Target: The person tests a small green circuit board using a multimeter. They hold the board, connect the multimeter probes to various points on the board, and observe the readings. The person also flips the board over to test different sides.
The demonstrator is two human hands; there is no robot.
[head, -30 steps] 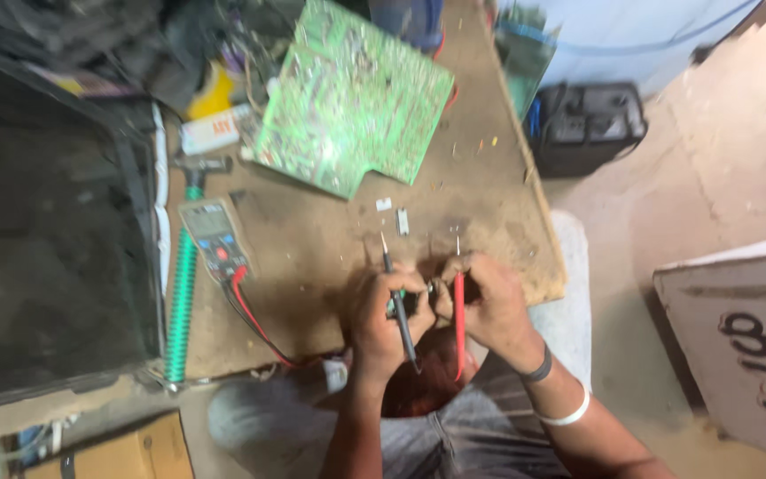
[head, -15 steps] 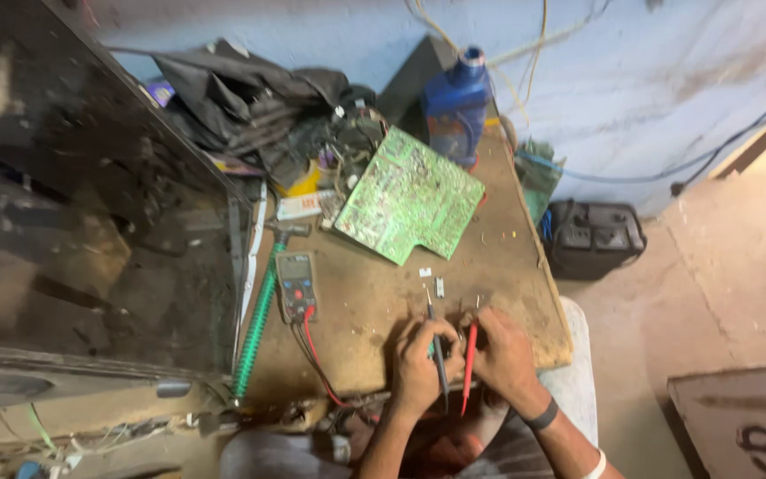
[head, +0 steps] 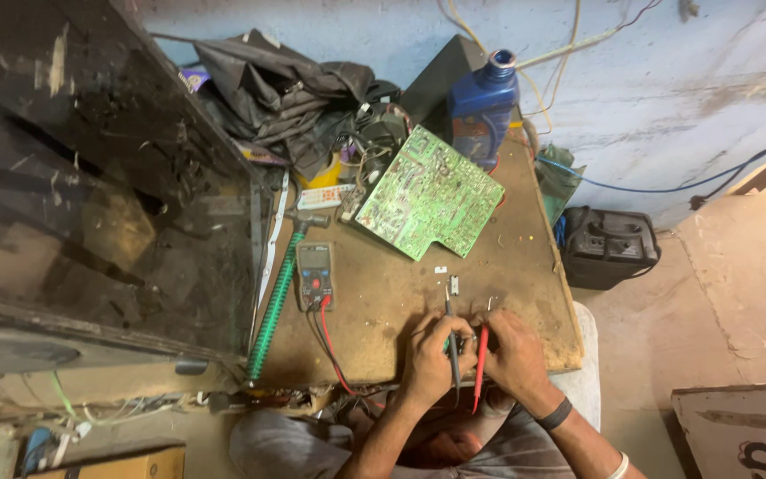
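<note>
While your left hand (head: 429, 355) pinches the black probe (head: 450, 341) and your right hand (head: 514, 355) the red probe (head: 481, 357), at six o'clock, slipping tips could touch and spoil the reading.

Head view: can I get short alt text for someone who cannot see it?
Seen from above, a person's left hand holds a black probe and the right hand a red probe, tips down on a worn wooden table. A multimeter, a green circuit board and a blue bottle lie beyond.
</note>
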